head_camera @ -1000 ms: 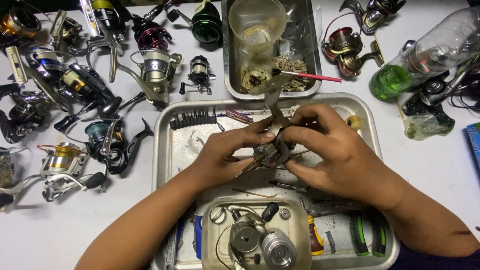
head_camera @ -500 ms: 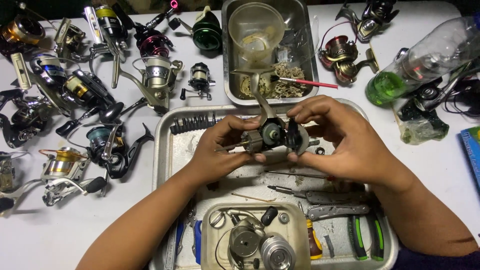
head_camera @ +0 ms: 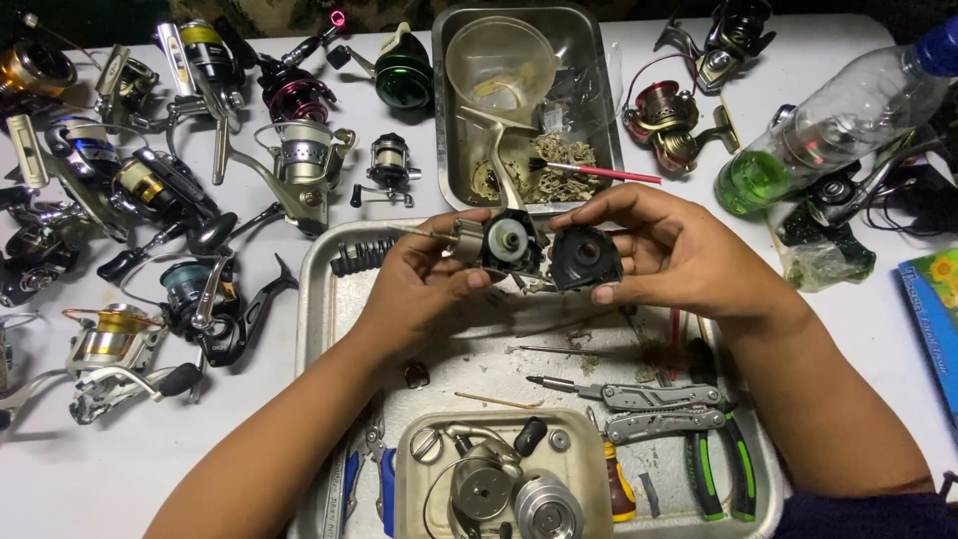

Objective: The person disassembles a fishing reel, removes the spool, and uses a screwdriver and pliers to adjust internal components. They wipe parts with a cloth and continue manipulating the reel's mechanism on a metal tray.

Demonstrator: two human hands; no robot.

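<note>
Head view looks straight down at your two hands, raised just above the far edge of a large metal tray (head_camera: 329, 299) on the white worktop (head_camera: 180, 469). Your left hand (head_camera: 424, 284) is clamped on an opened spinning reel body (head_camera: 504, 243) — its grey inner gear faces up at you, and its silver stem rises toward the far side. Your right hand (head_camera: 679, 250) pinches a round black side cover (head_camera: 584, 262) between thumb and fingers, held just beside the reel body, close to touching it. Both hands are close together, with only the two parts between them. Below them in the tray lie a folding multi-tool (head_camera: 649, 399), green-handled pliers (head_camera: 723, 469) and a thin wooden stick (head_camera: 499, 401). Nearer to you, a shallow beige tub (head_camera: 409, 479) holds a silver spool (head_camera: 547, 509) and other reel parts. Beyond your hands sits a smaller steel pan (head_camera: 449, 150) with a clear plastic cup (head_camera: 499, 60) and a red-handled brush (head_camera: 599, 172) lying on loose debris. To your left the worktop is crowded with whole spinning reels (head_camera: 150, 190); to your right lies a clear plastic bottle (head_camera: 838, 110) on its side — green liquid pooled at its base.
</note>
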